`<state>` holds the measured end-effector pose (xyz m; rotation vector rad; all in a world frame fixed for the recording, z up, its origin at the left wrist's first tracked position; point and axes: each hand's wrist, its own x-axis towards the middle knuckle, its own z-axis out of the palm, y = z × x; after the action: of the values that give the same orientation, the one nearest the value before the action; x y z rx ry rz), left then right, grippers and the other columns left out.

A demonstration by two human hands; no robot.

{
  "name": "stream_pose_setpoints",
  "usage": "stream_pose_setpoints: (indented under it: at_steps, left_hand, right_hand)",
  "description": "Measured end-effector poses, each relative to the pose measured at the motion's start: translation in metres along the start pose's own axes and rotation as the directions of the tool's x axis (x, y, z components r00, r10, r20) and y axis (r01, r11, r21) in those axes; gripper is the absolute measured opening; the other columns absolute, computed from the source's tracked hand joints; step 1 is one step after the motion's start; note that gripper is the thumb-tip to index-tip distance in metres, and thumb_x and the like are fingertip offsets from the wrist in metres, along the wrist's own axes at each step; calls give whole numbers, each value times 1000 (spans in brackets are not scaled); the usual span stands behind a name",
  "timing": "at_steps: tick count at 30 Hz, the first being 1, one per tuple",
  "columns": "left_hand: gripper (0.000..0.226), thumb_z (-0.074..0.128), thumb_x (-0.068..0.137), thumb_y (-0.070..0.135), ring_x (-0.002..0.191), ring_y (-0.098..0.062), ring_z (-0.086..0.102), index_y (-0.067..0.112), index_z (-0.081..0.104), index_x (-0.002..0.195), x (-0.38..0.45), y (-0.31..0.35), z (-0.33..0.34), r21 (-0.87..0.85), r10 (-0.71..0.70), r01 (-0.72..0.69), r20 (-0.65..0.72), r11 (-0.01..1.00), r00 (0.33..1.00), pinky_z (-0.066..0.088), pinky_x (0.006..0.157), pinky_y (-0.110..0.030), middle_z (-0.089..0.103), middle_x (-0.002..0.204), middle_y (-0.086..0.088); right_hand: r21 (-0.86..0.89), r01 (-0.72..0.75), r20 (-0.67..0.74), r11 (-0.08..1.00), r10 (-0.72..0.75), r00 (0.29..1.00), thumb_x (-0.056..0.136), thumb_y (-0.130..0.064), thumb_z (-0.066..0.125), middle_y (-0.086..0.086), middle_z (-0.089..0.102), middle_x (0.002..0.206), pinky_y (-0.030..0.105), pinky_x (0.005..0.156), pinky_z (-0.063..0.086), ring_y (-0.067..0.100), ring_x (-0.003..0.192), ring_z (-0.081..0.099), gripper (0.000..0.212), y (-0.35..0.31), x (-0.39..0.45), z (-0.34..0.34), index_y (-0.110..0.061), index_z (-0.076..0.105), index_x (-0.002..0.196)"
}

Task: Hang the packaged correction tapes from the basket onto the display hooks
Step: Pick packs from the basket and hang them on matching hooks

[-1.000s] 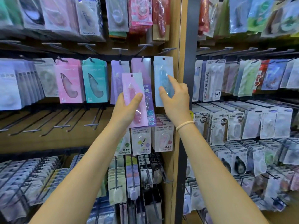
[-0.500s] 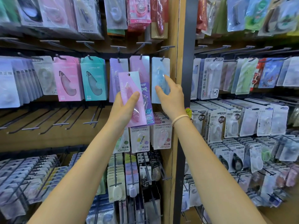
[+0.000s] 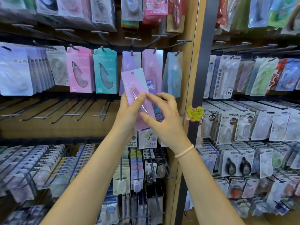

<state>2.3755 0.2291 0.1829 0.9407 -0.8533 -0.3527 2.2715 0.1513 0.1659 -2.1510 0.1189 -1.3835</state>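
A pink packaged correction tape (image 3: 134, 85) is held tilted in front of the display, below the middle row of hooks. My left hand (image 3: 129, 109) grips its lower half with the thumb across the front. My right hand (image 3: 164, 114) touches the same pack from the right, its thumb and fingers on the pack's lower right edge. Behind it, a purple pack (image 3: 129, 60), a pink pack (image 3: 152, 65) and a blue pack (image 3: 172, 75) hang on their hooks (image 3: 155, 49). No basket is in view.
A row of bare hooks (image 3: 48, 109) juts out at left below pink (image 3: 79, 69) and teal (image 3: 105, 70) boxes. A wooden post and dark upright (image 3: 199, 78) split off the right rack, which is packed with hanging goods. Low racks hold several packs.
My right hand has left the blue hanging pack and dropped down-left onto the pink pack. My left hand has lowered the pink pack slightly and tilted it.
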Motion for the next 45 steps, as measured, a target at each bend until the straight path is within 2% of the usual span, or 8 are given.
stream_pose_setpoints:
  at_steps: [3,7,11,17,23,29,35,45]
  left_hand:
    - [47,66,99,26,116,-26,70,19,46,141,-2,1,-5,-150,-45,48,28,987,999,60,88,-41,68,132,-9]
    - [70,72,86,36,119,-28,68,21,41,147,-3,-1,-13,-190,-55,66,60,980,997,60,85,-38,64,138,-13]
    - [61,68,91,29,121,-30,66,22,43,145,-4,-8,-17,-186,-29,48,103,981,994,59,89,-45,64,138,-11]
    - [52,60,100,9,119,-28,68,15,42,149,1,-13,-26,-135,30,-21,69,991,997,59,91,-38,65,137,-13]
    - [47,63,100,13,111,-18,70,19,45,143,9,-7,-34,-60,12,-15,-43,998,999,60,87,-33,68,127,-4]
    - [48,65,100,17,117,-21,69,21,44,143,15,-6,-31,-17,-11,10,-50,1000,999,59,95,-39,67,131,-5]
    - [51,65,100,17,116,-21,69,20,43,146,17,-3,-31,-3,3,-3,-44,1000,999,58,98,-42,67,132,-5]
    - [48,66,100,17,111,-18,72,21,46,143,17,7,-37,11,9,-8,-63,1000,998,61,86,-32,69,128,-3]
  right_hand:
    - [-2,9,14,1000,-9,1000,84,-29,74,1,39,141,16,112,32,10,132,42,58,3,-2,12,-24,59,139]
    - [14,40,-117,999,-38,992,86,-20,71,4,52,131,6,102,32,-9,121,45,45,6,1,22,-16,66,131]
    - [32,30,-210,999,-23,977,92,-14,71,-1,60,120,8,98,37,-6,114,53,35,8,6,26,-13,68,126]
    - [62,-10,-299,998,28,954,89,-14,74,-2,65,118,5,94,38,-14,107,53,37,8,13,30,-12,69,126]
    - [66,-67,-500,996,91,861,92,-17,72,0,55,118,3,94,35,3,106,53,42,11,40,17,-12,63,132]
    - [-34,-94,-458,995,68,887,95,-24,70,2,52,119,-6,83,33,5,104,50,49,10,61,14,-16,57,141]
    - [-82,-103,-445,991,56,894,95,-26,70,3,49,110,-4,75,36,-9,86,48,50,8,60,19,-16,57,142]
    - [-74,-207,-376,976,164,912,97,-29,66,1,46,113,-10,68,31,8,96,46,53,10,69,22,-20,51,147]
